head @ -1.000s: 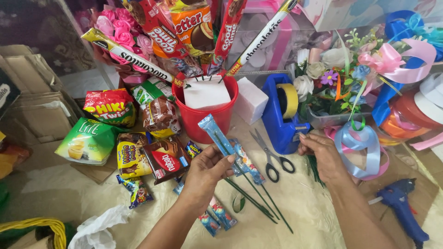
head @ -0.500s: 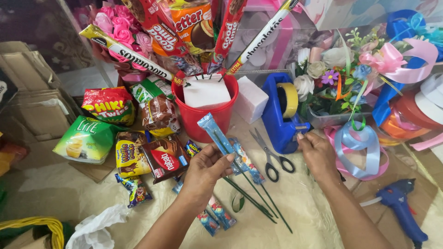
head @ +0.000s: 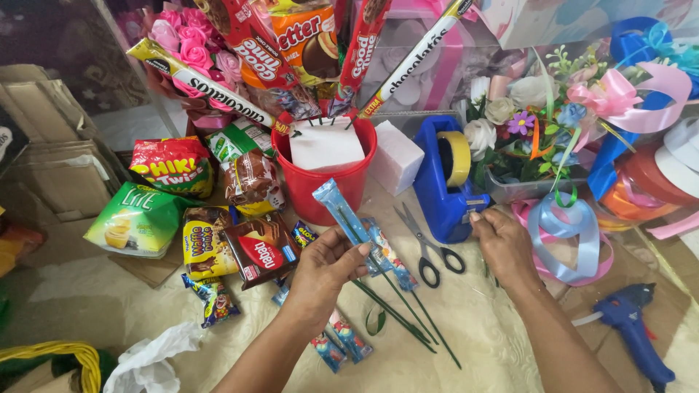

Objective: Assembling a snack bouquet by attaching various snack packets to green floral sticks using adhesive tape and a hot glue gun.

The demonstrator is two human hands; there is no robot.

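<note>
Left hand (head: 328, 266) grips a blue snack stick (head: 348, 217) against green stems (head: 397, 306); right hand (head: 502, 244) pinches at the tape dispenser (head: 444, 185), fetching tape to bind them.

glossy foil wrapper on the blue candy stick (head: 342, 211), shiny plastic red bucket (head: 324, 182), satin ribbons (head: 564, 240), matt quilted cloth (head: 480, 327).

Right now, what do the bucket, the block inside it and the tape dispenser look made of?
Bucket: red, smooth, slightly glossy, likely plastic. Block: matte white with sticks pushed into it, probably foam. Tape dispenser: blue, moulded and shiny, looks like hard plastic.
</note>
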